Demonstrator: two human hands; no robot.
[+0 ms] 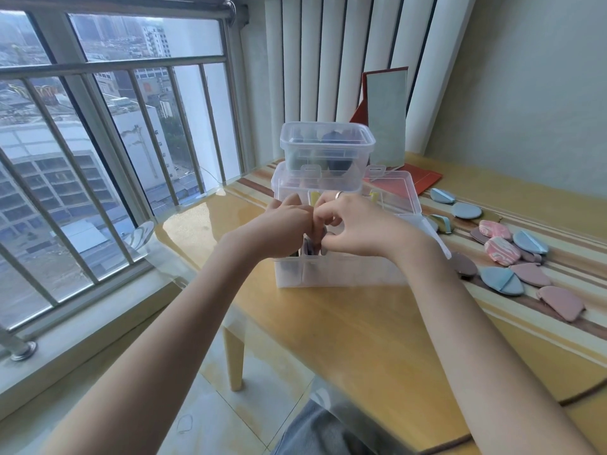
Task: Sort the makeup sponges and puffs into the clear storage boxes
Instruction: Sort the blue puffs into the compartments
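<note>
A dark puff (308, 247) stands on edge in the front-left compartment of the open clear box (341, 270), both hands meeting just above it — the left hand (289, 221) and the right hand (354, 221) have fingers curled, seemingly pinching the puff (the grip itself is hidden). Behind, a smaller clear tub (326, 146) sits stacked on another box. Loose blue, pink and marbled puffs (502, 251) lie on the surface (345, 323) to the right.

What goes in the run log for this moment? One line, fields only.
stage: packing puffs | hands: left and right over open box, fingers curled | held item: unclear | loose puffs: on table, right side
</note>
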